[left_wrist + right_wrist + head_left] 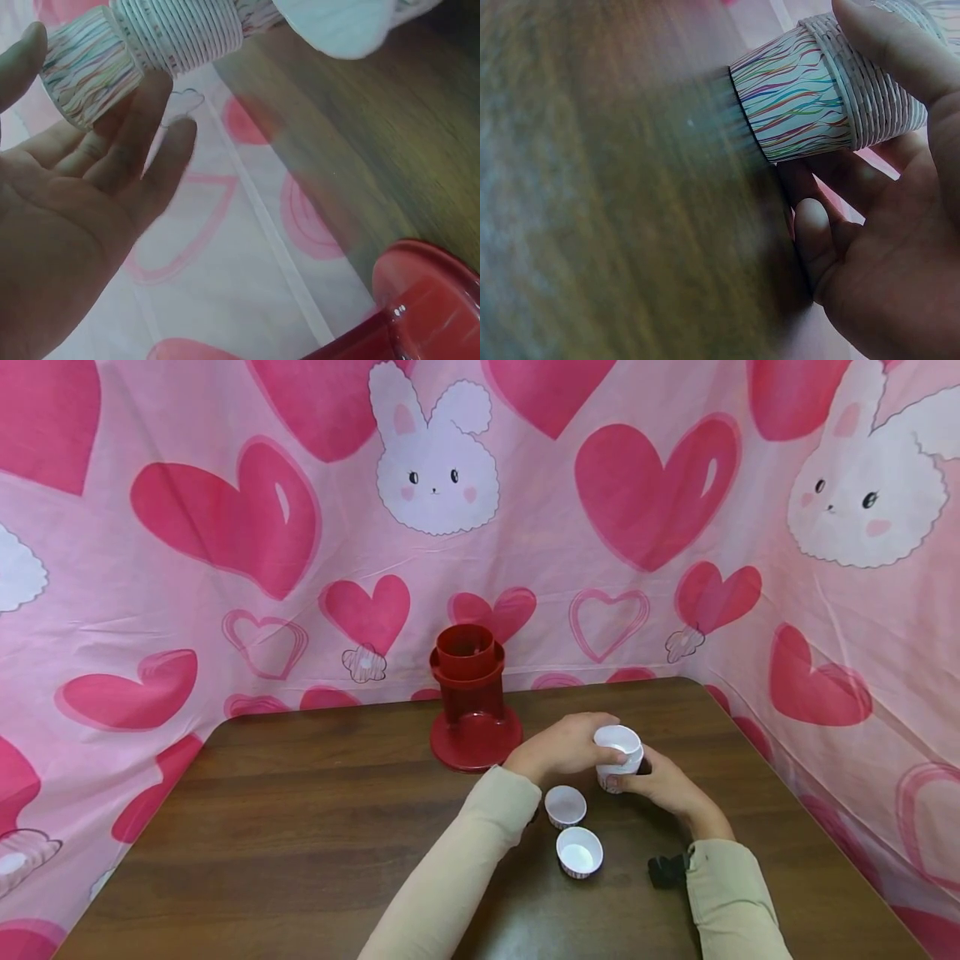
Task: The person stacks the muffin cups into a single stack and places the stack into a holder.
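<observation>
Toward the table's right side, both hands are on one stack of small white paper cups (pixel 619 764) with wavy coloured lines. My left hand (pixel 572 745) holds the top cup (pixel 94 67) between thumb and fingers; that cup stands up from the nested rims. Lower down, my right hand (pixel 667 785) grips the stack, its thumb across the ribbed rims (pixel 877 82) in the right wrist view. The stack's base is at or close to the tabletop; I cannot tell if it touches. Beside the left forearm, two single cups, one farther (pixel 566 807) and one nearer (pixel 579 852), stand mouth up.
A red stand (pixel 474 735) with a round base and a cup-like top (pixel 467 652) rises at the back middle of the brown wooden table (pixel 300 827). Pink heart-patterned cloth (pixel 540 527) hangs behind and along the sides. A small black device (pixel 666 871) is at the right wrist.
</observation>
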Demonstrator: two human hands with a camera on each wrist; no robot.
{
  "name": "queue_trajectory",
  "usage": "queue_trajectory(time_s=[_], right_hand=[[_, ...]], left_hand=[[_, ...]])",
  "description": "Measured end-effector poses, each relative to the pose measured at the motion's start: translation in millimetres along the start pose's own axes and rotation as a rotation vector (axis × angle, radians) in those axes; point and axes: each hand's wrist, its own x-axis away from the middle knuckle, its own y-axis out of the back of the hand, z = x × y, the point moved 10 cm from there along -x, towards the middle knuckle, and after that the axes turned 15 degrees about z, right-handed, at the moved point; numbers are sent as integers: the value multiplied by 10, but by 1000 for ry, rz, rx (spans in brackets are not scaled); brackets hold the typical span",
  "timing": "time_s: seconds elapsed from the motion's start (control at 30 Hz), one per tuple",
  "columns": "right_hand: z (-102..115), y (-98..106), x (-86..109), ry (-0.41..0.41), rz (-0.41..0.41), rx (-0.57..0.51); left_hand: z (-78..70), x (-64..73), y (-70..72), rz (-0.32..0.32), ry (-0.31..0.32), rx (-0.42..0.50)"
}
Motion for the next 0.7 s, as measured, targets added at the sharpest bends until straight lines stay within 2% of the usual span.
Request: queue_trajectory(time_s=[0.23,0.43,0.7], right_hand=[[-13,6,2,-16,5,6],[8,-4,9,-21,-1,2],[29,-7,17,-22,-16,5]], left_hand=[[0,-102,-7,-16,67,-38],[-25,-169,-12,-54,67,-96],[36,-183,-71,-76,83,-75]])
